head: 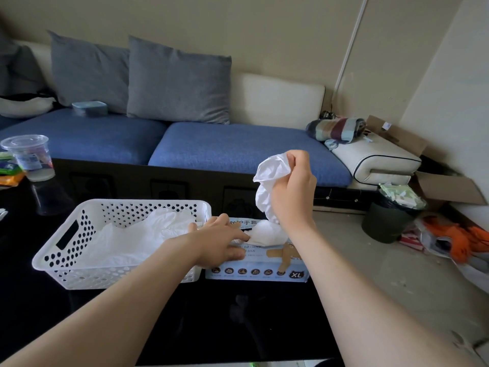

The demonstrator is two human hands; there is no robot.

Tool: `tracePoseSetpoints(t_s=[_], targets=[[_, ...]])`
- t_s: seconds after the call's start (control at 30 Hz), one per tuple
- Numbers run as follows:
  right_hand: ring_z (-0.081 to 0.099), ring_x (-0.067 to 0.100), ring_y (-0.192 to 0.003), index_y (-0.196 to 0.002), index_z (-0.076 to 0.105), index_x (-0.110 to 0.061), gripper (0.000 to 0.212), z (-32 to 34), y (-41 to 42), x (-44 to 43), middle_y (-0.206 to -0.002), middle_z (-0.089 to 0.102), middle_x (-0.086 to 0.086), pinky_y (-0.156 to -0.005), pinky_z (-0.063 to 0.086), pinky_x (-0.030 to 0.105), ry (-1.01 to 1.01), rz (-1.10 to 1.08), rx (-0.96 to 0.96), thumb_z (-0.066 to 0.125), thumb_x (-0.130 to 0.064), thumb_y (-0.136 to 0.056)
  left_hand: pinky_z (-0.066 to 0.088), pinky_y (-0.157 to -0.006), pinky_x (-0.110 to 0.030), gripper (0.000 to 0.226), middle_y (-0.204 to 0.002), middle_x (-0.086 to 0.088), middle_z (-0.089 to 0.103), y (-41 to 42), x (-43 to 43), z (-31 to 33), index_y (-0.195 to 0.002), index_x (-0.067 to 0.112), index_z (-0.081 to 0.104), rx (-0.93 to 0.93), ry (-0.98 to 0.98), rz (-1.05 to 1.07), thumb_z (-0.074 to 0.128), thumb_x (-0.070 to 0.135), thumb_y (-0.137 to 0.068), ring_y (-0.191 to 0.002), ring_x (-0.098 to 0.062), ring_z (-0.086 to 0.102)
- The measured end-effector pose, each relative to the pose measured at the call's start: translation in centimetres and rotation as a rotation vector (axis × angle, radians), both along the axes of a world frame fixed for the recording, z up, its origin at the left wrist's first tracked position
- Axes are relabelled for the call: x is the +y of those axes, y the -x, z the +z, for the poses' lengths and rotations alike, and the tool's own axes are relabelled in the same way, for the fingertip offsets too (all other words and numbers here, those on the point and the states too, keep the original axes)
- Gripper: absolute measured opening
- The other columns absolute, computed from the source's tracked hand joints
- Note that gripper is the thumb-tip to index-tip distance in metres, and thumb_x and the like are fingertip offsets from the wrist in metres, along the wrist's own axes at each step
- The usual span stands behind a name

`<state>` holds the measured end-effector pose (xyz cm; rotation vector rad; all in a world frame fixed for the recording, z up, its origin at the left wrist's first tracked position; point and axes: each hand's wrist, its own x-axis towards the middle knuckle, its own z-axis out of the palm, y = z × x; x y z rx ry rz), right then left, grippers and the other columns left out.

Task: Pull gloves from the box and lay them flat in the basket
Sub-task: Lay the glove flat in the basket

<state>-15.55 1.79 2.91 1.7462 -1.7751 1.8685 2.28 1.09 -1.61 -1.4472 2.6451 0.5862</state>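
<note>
Glove [266, 178], white and crumpled, observed raised above the glove box [264, 264]. The right hand [293, 186] grips the glove with curled fingers, one end bunched above the fist. The rest hangs down to a white wad [267, 233] at the opening in the top of the box, so the glove is not clear of the box.

The left hand [219, 241] rests on the box top, fingers fairly straight and spread, holding nothing. Its fingertips touch the wad at the opening.

The box is pale blue, marked XL on its front face, and stands on a glossy black table [211, 319]. A white perforated basket [66, 260] stands just beside it on the person's left, the two touching or nearly so. Thin white gloves [137, 234] lie spread across the basket floor, somewhat rumpled.

At the far left of the table stands a clear plastic cup [31, 157] with a lid. Beyond the table is a blue sofa [238, 147] with two grey cushions [177, 83] against the back. A dark waste bin [389, 221] stands on the floor to the right, with loose litter near it.
</note>
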Motion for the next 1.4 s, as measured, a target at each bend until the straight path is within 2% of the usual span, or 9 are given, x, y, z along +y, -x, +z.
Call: tracePoseSetpoints(t_s=[0.2, 0.3, 0.43, 0.53, 0.63, 0.77, 0.9, 1.07, 1.4], targets=[[0.053, -0.004, -0.071, -0.112, 0.055, 0.000, 0.025, 2.0, -0.7, 0.7, -0.080, 0.051, -0.008, -0.057, 0.037, 0.015, 0.251, -0.035, 0.012, 0.046, 0.011, -0.092, 0.027, -0.116, -0.057, 0.051, -0.129, 0.010, 0.041, -0.2, 0.2, 0.4, -0.147, 0.044, 0.052, 0.016, 0.029, 0.016, 0.056, 0.062, -0.100, -0.135, -0.018, 0.042], [0.062, 0.002, -0.077, -0.113, 0.061, -0.006, 0.030, 1.9, -0.7, 0.7, -0.084, 0.062, -0.008, -0.060, 0.045, 0.018, 0.145, -0.015, 0.022, 0.050, 0.010, -0.091, 0.030, -0.112, -0.052, 0.044, -0.136, 0.010, 0.054, -0.4, 0.3, 0.8, -0.136, 0.040, 0.063, 0.094, 0.089, 0.058, 0.060, 0.061, -0.097, -0.131, -0.018, 0.048], [0.065, 0.008, -0.077, -0.106, 0.070, -0.015, 0.018, 1.2, -0.6, 0.2, -0.084, 0.070, -0.008, -0.065, 0.053, 0.029, -0.128, 0.042, 0.052, 0.054, -0.008, -0.103, 0.043, -0.110, -0.043, 0.039, -0.128, 0.016, 0.069, -0.9, -0.1, 1.5, -0.133, 0.033, 0.068, 0.486, 0.183, 0.204, 0.064, 0.038, -0.094, -0.129, -0.013, 0.054], [0.064, 0.005, -0.079, -0.103, 0.073, -0.016, 0.023, 0.9, -0.7, 0.0, -0.089, 0.072, -0.006, -0.062, 0.043, 0.018, -0.310, 0.101, 0.069, 0.052, -0.023, -0.110, 0.054, -0.098, -0.035, 0.057, -0.118, 0.009, 0.075, -1.4, 0.2, 2.6, -0.134, 0.030, 0.065, 0.930, -0.066, 0.229, 0.063, 0.027, -0.077, -0.114, -0.008, 0.068], [0.067, 0.014, -0.088, -0.104, 0.075, -0.018, 0.027, 0.8, -1.0, 0.0, -0.097, 0.075, -0.003, -0.065, 0.044, 0.024, -0.467, 0.149, 0.121, 0.050, -0.027, -0.110, 0.057, -0.092, -0.034, 0.046, -0.110, 0.005, 0.077, -1.3, 0.7, 3.5, -0.130, 0.025, 0.068, 1.165, -0.201, 0.228, 0.064, 0.031, -0.084, -0.104, -0.010, 0.072], [0.068, 0.012, -0.095, -0.105, 0.076, -0.022, 0.028, 0.6, -1.8, 0.3, -0.099, 0.074, -0.004, -0.078, 0.052, 0.031, -0.564, 0.304, 0.072, 0.051, -0.031, -0.111, 0.060, -0.079, -0.030, 0.011, -0.091, 0.004, 0.076, -1.2, 0.4, 3.5, -0.103, 0.019, 0.076, 1.201, -0.050, 0.314, 0.067, 0.025, -0.101, -0.087, -0.011, 0.071], [0.063, 0.011, -0.107, -0.116, 0.067, -0.026, 0.018, 1.0, -3.0, 0.9, -0.114, 0.069, -0.005, -0.087, 0.050, 0.034, -0.677, 0.478, -0.065, 0.057, -0.038, -0.106, 0.048, -0.066, -0.032, 0.024, -0.084, -0.012, 0.068, -1.9, -0.4, 3.1, -0.086, 0.013, 0.074, 1.137, 0.132, 0.450, 0.065, 0.030, -0.101, -0.074, -0.014, 0.058], [0.072, 0.022, -0.101, -0.121, 0.050, -0.038, 0.045, 1.2, -3.2, 1.5, -0.113, 0.072, 0.004, -0.081, 0.060, 0.041, -0.780, 0.622, -0.024, 0.078, -0.026, -0.088, 0.044, -0.061, -0.029, 0.051, -0.073, -0.008, 0.054, -2.7, -0.3, 4.0, -0.086, -0.003, 0.062, 1.228, 0.120, 0.525, 0.064, 0.046, -0.102, -0.065, -0.011, 0.049], [0.080, 0.014, -0.095, -0.106, 0.081, -0.024, 0.014, 0.3, -2.8, 1.2, -0.100, 0.083, -0.003, -0.092, 0.061, 0.036, -0.821, 0.739, -0.058, 0.074, -0.035, -0.101, 0.054, -0.069, -0.034, 0.042, -0.082, -0.010, 0.074, -4.6, 0.0, 4.6, -0.088, 0.007, 0.072, 1.338, 0.144, 0.576, 0.071, 0.049, -0.097, -0.072, -0.012, 0.065]])
